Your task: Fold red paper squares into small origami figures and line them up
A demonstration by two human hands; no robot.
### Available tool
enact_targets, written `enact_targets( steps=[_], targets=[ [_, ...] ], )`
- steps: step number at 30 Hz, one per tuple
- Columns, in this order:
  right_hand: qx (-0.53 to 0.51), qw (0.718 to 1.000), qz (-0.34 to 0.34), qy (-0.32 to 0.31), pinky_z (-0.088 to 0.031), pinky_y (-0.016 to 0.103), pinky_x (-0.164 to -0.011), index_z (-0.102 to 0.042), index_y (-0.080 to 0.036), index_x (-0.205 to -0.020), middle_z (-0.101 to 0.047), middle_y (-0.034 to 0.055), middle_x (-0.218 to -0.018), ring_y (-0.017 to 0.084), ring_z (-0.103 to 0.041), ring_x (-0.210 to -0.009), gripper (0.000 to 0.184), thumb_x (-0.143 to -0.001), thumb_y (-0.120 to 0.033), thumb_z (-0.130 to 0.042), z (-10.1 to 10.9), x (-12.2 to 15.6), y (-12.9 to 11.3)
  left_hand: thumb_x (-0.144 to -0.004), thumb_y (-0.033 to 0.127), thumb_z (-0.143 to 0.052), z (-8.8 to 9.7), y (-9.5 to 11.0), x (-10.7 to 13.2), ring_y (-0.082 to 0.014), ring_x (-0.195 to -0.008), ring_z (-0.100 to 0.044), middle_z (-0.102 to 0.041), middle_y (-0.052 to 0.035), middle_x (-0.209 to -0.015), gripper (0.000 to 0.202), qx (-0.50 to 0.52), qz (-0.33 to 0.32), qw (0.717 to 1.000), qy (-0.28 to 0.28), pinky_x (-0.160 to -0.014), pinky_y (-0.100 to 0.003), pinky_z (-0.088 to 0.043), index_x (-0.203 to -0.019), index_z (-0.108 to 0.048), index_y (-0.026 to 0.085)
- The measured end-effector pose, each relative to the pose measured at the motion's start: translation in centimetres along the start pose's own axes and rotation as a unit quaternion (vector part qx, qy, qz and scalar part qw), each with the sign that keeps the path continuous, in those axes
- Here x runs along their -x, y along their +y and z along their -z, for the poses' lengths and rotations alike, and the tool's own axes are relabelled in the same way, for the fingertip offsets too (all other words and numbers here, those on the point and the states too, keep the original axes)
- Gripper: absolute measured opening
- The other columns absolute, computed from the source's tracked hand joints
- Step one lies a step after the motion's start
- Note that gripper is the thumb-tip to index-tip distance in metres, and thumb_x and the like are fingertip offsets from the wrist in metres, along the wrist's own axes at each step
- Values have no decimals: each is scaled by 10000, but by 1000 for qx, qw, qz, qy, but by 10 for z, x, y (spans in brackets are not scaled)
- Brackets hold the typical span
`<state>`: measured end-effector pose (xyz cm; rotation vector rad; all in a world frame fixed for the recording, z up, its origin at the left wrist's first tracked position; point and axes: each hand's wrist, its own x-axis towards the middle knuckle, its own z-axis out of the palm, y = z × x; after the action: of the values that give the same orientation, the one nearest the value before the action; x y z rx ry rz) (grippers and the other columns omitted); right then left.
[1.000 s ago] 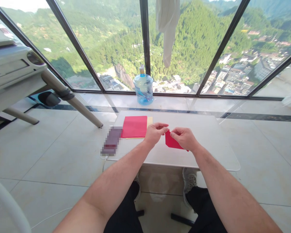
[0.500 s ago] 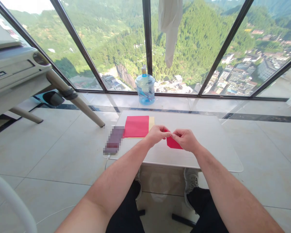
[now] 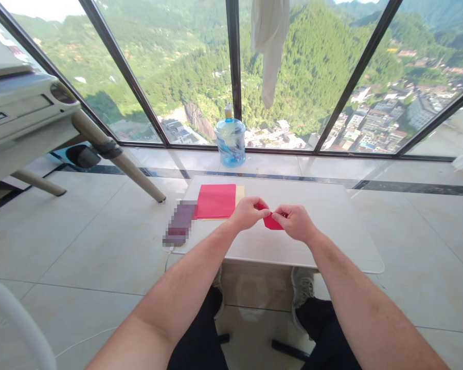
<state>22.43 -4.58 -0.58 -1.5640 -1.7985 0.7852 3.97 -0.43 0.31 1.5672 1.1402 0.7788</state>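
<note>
Just below and right of the frame's middle, a small folded red paper [image 3: 273,222] is pinched between thumb and fingers of both the left hand [image 3: 250,213] and the right hand [image 3: 296,222], over a white table [image 3: 332,234]. Left of them lie red sheets [image 3: 216,201] and a pixelated dark object [image 3: 181,221]; at upper middle stands a blue water jug [image 3: 230,145].

Daylight comes through dark-framed windows [image 3: 177,67] onto a pale tiled floor [image 3: 69,231] around a low white table [image 3: 327,221].
</note>
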Motion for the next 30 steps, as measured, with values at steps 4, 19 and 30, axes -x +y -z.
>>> enact_targets(
  steps=[4, 19, 30],
  targets=[
    [-3, 1000, 3, 3, -426, 287, -621, -743, -200, -766, -717, 13, -695, 157, -575, -625, 237, -840, -378, -604, 0, -1, -1, -712, 259, -699, 1, 0, 0, -135, -639, -589, -677, -8, -675, 90, -28, -11, 1000, 9, -584, -249, -445, -708, -696, 169],
    [91, 995, 47, 7, -410, 277, -662, -766, -244, -776, -753, 6, -755, 156, -616, -664, 195, -863, -293, -599, 0, 0, 1, -789, 180, -618, 3, -4, -1, -174, -793, -625, -713, -16, -755, 141, -228, -139, 964, 0, -749, -294, -478, -702, -728, 200],
    [138, 987, 72, 42, -376, 280, -647, -711, -216, -692, -703, 17, -685, 157, -579, -645, 220, -867, -257, -586, -1, -1, 2, -862, 268, -618, -1, -3, 1, -237, -970, -644, -758, -57, -949, 143, -336, -188, 923, 4, -948, -407, -422, -845, -746, 208]
  ],
)
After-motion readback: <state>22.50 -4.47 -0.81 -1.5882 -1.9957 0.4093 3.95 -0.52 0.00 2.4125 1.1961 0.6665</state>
